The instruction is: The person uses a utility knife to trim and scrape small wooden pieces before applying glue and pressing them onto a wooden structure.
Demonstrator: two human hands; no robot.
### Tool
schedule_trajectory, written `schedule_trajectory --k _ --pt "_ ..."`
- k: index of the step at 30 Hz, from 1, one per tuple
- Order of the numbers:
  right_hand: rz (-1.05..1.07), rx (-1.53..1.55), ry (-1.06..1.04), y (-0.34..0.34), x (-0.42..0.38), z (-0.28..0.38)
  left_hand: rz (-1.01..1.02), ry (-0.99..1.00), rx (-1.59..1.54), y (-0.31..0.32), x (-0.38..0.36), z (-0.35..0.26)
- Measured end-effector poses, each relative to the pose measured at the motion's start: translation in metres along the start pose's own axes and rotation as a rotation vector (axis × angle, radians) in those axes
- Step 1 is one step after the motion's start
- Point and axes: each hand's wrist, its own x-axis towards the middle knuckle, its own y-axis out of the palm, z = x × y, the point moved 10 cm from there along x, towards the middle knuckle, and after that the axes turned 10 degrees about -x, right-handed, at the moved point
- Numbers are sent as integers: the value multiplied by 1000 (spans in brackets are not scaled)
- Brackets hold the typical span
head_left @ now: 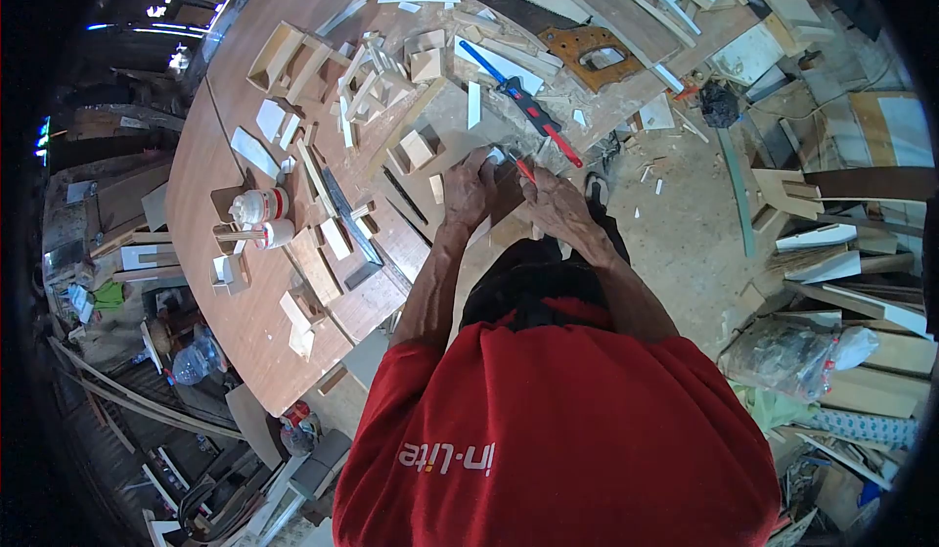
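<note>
My left hand (472, 190) is at the table's near edge, its fingers closed on a small white piece (496, 156). Close beside it, my right hand (559, 206) grips a slim red-handled tool (523, 166), whose narrow end points towards the white piece. Fingers partly hide both things. A brown board edge (507, 198) shows between the two hands. Just beyond them lies a long blue, black and red tool (528, 107). Left of my left hand are a small wooden block (418, 150) and a thin dark strip (405, 195).
A handsaw (592, 55) lies at the back of the wooden table (230, 327). Small wooden assemblies (377, 82) and offcuts cover its middle. A white tub (259, 206) stands at left. Stacked boards (871, 351) and a plastic bag (782, 356) are on the right.
</note>
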Motion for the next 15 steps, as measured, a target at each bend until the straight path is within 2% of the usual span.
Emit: schedule_trajectory --k 1,3,7,9,10,12,15 --pt "1 -1 0 0 -2 -1 0 -1 -1 1 0 0" --pt "-112 -355 -266 -6 -9 23 72 -43 81 10 0 7" --pt "-19 -193 -119 4 0 6 77 85 82 11 0 -3" --pt "68 -390 -296 5 -4 22 112 15 86 14 -1 1" --pt "67 -389 -296 12 -3 20 112 15 87 13 -1 -3" --pt "-40 167 20 9 5 -11 93 71 73 9 0 -15" --pt "-48 183 19 8 2 -11 4 89 46 2 6 -12"
